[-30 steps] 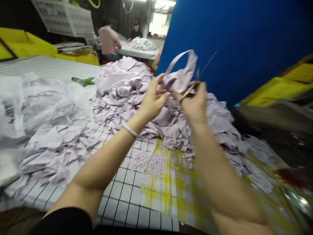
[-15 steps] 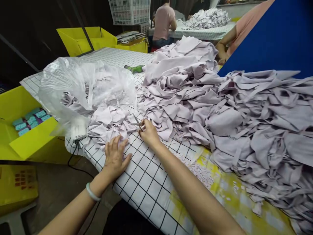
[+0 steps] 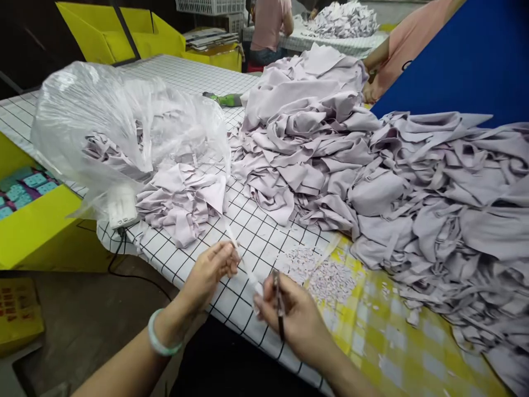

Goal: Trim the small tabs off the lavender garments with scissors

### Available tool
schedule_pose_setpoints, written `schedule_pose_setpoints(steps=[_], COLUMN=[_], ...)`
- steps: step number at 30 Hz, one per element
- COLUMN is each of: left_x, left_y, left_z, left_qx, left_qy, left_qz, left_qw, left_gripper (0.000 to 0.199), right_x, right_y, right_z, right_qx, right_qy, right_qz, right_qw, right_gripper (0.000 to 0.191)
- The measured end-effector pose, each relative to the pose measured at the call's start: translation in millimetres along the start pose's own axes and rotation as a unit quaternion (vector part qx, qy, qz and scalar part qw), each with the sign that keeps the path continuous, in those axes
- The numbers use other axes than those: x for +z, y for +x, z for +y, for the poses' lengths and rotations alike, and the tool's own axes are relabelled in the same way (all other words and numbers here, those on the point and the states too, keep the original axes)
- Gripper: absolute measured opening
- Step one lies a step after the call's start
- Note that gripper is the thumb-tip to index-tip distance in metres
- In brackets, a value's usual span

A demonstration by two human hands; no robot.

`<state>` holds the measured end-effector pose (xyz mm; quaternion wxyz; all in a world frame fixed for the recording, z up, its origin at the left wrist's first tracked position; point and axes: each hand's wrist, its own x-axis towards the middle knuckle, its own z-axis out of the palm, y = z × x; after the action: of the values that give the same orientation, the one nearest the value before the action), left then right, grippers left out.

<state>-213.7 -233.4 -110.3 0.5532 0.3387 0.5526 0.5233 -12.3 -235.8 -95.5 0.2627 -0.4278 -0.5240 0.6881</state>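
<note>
A narrow pale fabric strip point(image 3: 246, 268) runs from the small lilac fabric heap point(image 3: 177, 201) toward me, a little above the table edge. My left hand point(image 3: 210, 273) is closed on it, thumb and fingers pinched together. My right hand point(image 3: 295, 314) grips small dark-handled scissors point(image 3: 280, 306), and its thumb and forefinger appear to pinch the strip's near end. The scissor blades are hard to make out from this angle. Right of the strip, many tiny fabric snippets point(image 3: 330, 281) lie scattered on the table.
A large lilac fabric pile point(image 3: 306, 143) covers the table's right side. On the left stand a clear plastic bag point(image 3: 86, 110) and a white power strip point(image 3: 122, 207). A green-handled tool point(image 3: 227, 100) lies farther back. Yellow bins point(image 3: 45, 237) flank the table; a person point(image 3: 417, 38) sits behind a blue panel.
Both hands have drawn back toward me from the small heap. My left hand has gone from lying on the fabric to pinching a strip. The scissors have turned in my right hand.
</note>
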Motion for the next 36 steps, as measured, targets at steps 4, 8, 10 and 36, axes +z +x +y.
schedule_pose_setpoints(steps=[4,8,10,36], left_x=[6.8,-0.4,-1.9,34.4], left_y=[-16.3,-24.1,-31.2,-26.3], left_z=[4.0,17.0,21.8,8.6], left_qx=[-0.087,-0.115,-0.115,0.067], left_qy=[-0.224,-0.273,-0.275,-0.027], left_qz=[0.054,0.058,0.047,-0.147], left_qw=[0.969,0.953,0.953,0.986], left_gripper=[0.026,0.016,0.018,0.033], right_x=[22.5,13.7,5.1,13.0], right_y=[-33.9,-42.3,-37.5,-2.6], right_z=[27.1,36.2,37.2,32.1], right_qx=[0.062,0.104,0.116,-0.071], right_qy=[-0.003,0.004,0.007,-0.034], right_qz=[-0.106,-0.177,-0.201,0.089], right_qw=[0.992,0.979,0.973,0.993], right_gripper=[0.033,0.036,0.037,0.039])
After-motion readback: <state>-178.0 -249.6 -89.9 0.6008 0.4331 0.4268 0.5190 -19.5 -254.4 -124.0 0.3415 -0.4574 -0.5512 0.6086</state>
